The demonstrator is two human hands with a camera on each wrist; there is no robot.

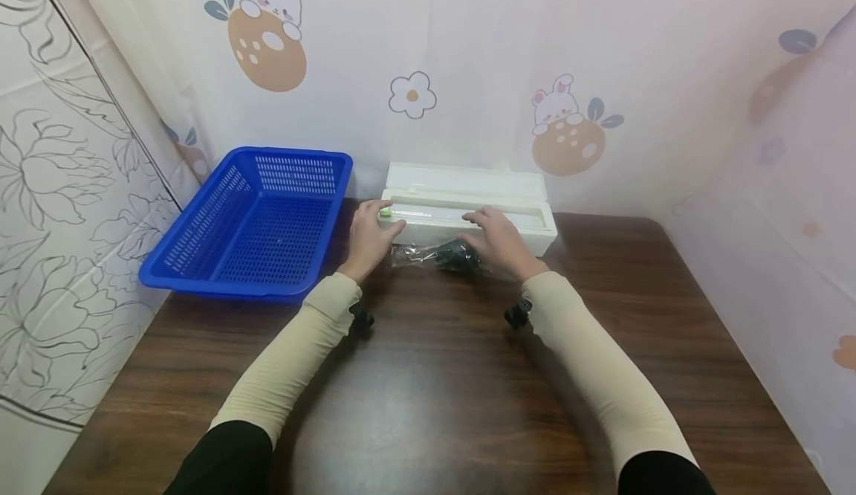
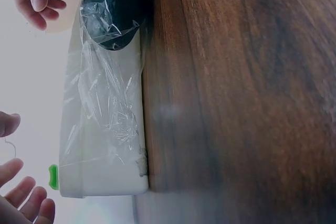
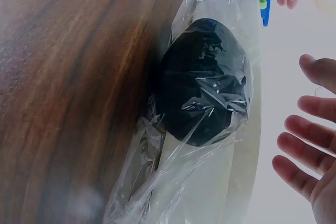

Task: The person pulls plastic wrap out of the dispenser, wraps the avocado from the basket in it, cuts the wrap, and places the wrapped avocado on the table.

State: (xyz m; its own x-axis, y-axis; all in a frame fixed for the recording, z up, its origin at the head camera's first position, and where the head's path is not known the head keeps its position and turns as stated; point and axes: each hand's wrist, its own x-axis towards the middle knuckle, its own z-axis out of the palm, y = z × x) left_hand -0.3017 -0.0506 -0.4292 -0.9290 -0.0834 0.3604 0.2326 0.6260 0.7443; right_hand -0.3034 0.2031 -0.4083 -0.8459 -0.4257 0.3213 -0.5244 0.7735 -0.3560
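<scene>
Since nothing is being held right now, the handling can only be guessed at: the left hand is spread by the green tab at the box's left end, the right hand is spread over its right half, and light contact can't be ruled out. The white box is parked at the far side of the table, right of the blue basket, with its lid tipped up on the far side. It's probably light, stiff and a bit slick, so it's best gripped low at both ends; the lid shouldn't be trusted. Just on its near side, a dark rounded thing is wrapped in clear plastic, likely slippery, so the lump should be cupped, not the loose film.
</scene>
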